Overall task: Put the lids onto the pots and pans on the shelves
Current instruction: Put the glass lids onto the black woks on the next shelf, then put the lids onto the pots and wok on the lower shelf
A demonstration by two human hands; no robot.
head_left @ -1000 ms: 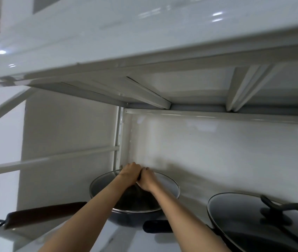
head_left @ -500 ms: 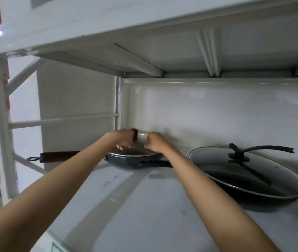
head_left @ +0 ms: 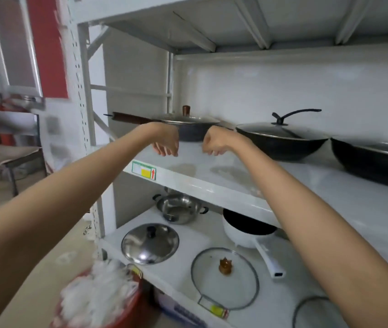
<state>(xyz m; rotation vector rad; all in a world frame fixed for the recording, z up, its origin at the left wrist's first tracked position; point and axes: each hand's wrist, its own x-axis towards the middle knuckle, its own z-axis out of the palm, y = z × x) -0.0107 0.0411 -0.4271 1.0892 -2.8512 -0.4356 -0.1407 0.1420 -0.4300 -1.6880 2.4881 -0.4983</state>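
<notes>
head cam | faces forward-down | close to upper shelf (head_left: 212, 183)

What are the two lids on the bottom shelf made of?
The left lid looks like polished steel: mirror-shiny, opaque, with a dark knob. The right lid looks like clear glass with a metal rim: the white shelf shows through it. Its knob is amber, perhaps plastic.

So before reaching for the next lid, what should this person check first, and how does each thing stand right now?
1. Both hands free: left hand and right hand hold nothing. Ok.
2. Upper shelf finished: dark pan with wooden handle, black wok and the dark pan at the right edge wear lids. Ok.
3. Lower shelf finished: steel two-handled pot and white saucepan are uncovered. Not ok.
4. Lids within sight: domed steel lid and glass lid with amber knob lie flat. Ok.
5. Which lid fits which: cannot tell.
</notes>
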